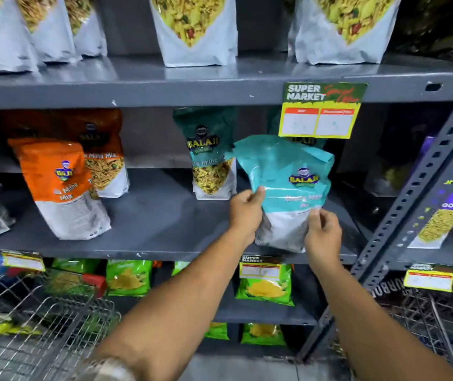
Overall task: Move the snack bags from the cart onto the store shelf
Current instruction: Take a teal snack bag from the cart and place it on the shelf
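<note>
Both hands, left hand [246, 209] and right hand [323, 235], grip the teal snack bag [288, 182] between them.

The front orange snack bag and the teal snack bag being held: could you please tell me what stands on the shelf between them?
In the head view, only bare grey shelf; a darker teal bag stands further back.

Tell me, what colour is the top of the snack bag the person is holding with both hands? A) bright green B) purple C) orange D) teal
D: the teal Balaji snack bag is pinched by the left hand and the right hand at the front of the grey middle shelf; the orange bags sit farther left.
</note>
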